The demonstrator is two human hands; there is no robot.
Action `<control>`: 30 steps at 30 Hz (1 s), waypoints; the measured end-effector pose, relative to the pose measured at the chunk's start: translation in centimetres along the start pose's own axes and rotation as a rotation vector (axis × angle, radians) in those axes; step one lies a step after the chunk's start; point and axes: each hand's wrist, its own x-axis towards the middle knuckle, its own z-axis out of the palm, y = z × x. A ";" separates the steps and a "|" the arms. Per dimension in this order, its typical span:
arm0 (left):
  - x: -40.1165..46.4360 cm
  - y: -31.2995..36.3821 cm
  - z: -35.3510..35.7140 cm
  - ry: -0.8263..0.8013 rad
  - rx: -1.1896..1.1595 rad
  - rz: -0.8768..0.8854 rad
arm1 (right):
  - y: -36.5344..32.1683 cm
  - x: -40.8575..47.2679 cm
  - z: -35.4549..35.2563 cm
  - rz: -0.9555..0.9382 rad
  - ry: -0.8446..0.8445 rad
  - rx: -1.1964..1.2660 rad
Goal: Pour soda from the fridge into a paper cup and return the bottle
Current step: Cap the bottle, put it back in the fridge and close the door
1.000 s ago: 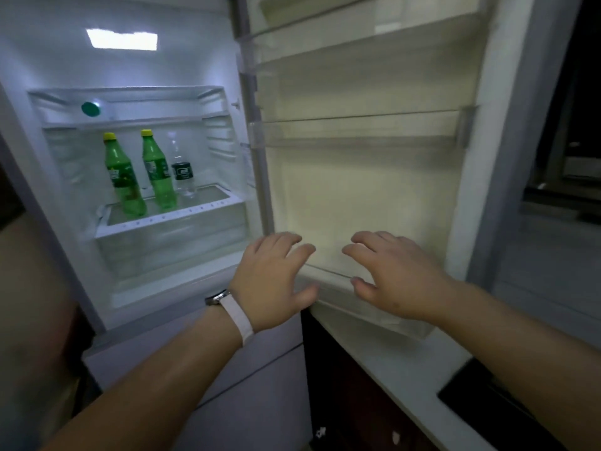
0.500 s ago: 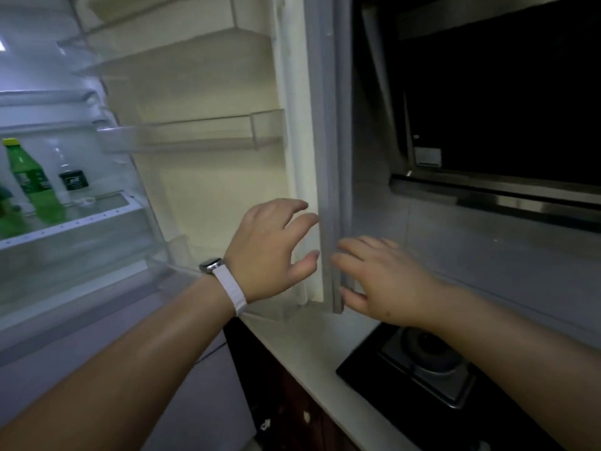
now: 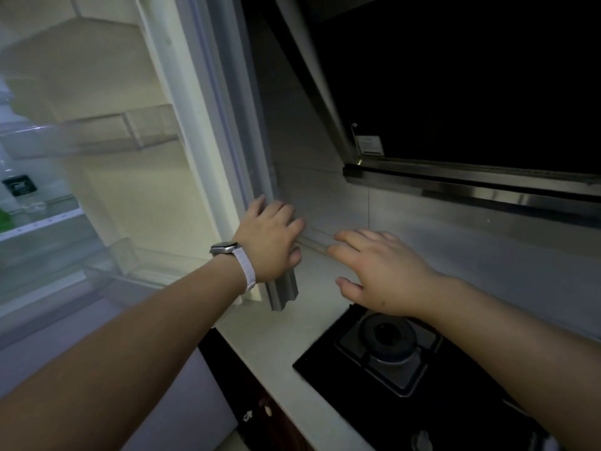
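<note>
The fridge door stands open, its inner side facing me. My left hand, with a white watch strap on the wrist, lies against the door's outer edge with fingers spread and fairly straight. My right hand hovers empty over the counter beside it, fingers extended. At the far left edge, inside the fridge, stands a clear bottle with a dark label, and a sliver of a green soda bottle shows below it. No paper cup is in view.
Clear door shelves line the inside of the door. A pale counter runs below it, with a black gas stove and burner at the right. A dark range hood hangs above the stove.
The view swung right, so the fridge interior and green bottles slid off to the left. My left hand reached the door's outer edge; my right hand passed beyond it, above the counter.
</note>
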 end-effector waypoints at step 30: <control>-10.4 -0.6 2.6 0.141 0.187 -0.026 | -3.2 4.5 4.1 -0.227 -0.019 0.100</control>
